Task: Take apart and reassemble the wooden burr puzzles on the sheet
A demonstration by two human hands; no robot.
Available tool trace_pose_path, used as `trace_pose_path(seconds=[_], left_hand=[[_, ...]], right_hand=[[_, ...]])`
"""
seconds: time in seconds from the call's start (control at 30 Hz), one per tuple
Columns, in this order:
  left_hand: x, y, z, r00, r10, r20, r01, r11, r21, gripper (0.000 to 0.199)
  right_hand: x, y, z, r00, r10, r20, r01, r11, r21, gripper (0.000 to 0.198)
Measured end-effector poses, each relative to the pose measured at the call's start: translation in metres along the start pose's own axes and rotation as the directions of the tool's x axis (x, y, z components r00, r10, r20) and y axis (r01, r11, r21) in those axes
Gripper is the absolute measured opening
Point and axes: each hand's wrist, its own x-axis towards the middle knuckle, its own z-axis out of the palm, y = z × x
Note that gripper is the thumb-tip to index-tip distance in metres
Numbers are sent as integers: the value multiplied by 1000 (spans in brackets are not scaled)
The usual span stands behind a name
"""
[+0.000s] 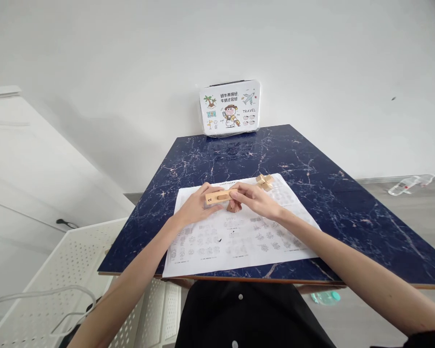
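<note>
Between my two hands is a light wooden puzzle piece (217, 197), a bar marked "2" at its left end with a raised or inset strip along its middle. My left hand (198, 203) has its fingers and thumb around the left end. Pinched by thumb and fingers, the right end is in my right hand (252, 197). Both hands are over a printed instruction sheet (217, 258) with rows of small drawings. Beyond my right hand stands a star-shaped wooden interlocking puzzle (264, 181). Some fingers of the right hand are hidden behind the bar.
The sheet lies on a dark blue marbled table (217, 164). A white cartoon-printed case (230, 108) leans against the wall at the back. White perforated shelving (72, 261) with a cable (50, 292) is at the left. Clear plastic bottles (411, 184) lie on the floor at right.
</note>
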Motion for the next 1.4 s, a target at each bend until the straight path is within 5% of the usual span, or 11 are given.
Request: trace_pose_path(seconds=[0.07,0.6,0.8,1.03,1.4], left_hand=[[-2,0,0,1000,-21,16,21,999,26,24],[2,-17,0,971,234,-48,-211,933,293,22],[1,-13,2,974,227,6,-214,908,359,26],[3,-3,2,963,245,110,-267,916,300,21],[2,-8,0,977,207,48,-210,913,349,22]], right_hand=[[-1,-4,0,999,24,42,-27,996,81,34],[-3,-3,1,994,-49,98,39,994,98,36],[-4,-3,1,993,22,113,-22,1000,-1,37],[-4,-5,8,965,36,260,-59,995,80,38],[-7,-7,1,964,52,262,-119,962,247,34]])
